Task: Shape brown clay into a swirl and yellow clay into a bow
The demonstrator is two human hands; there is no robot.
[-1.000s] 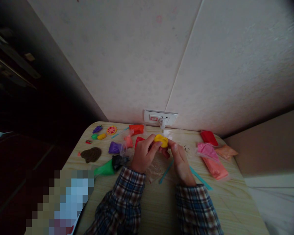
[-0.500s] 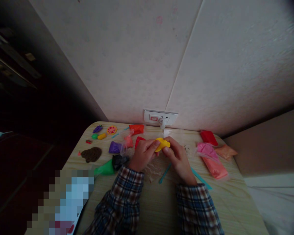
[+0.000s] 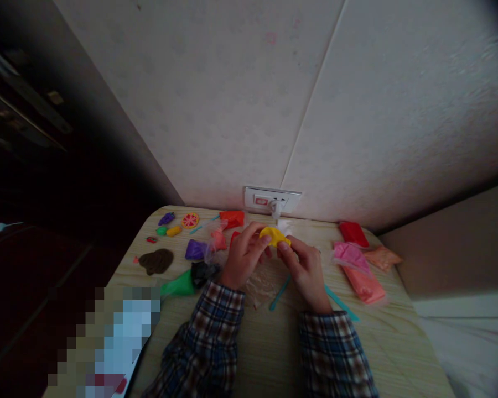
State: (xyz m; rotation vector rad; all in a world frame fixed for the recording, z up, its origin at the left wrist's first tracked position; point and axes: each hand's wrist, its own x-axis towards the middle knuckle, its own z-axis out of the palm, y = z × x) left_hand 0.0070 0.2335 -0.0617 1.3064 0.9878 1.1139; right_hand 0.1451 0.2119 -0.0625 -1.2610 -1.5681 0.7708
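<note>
Below the wall socket, yellow modelling clay is held clear of the tabletop. I see the left hand and right hand gripping its opposite sides, thumbs foremost. The step in hand, I judge, is shaping by pinching; the next press calls for light, even pressure. Nearer me than the socket lies a turquoise tool; left of it, a purple clay packet; right, a red packet.

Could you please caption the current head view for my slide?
Two bare hands hold soft yellow clay above a pale wooden table.
</note>
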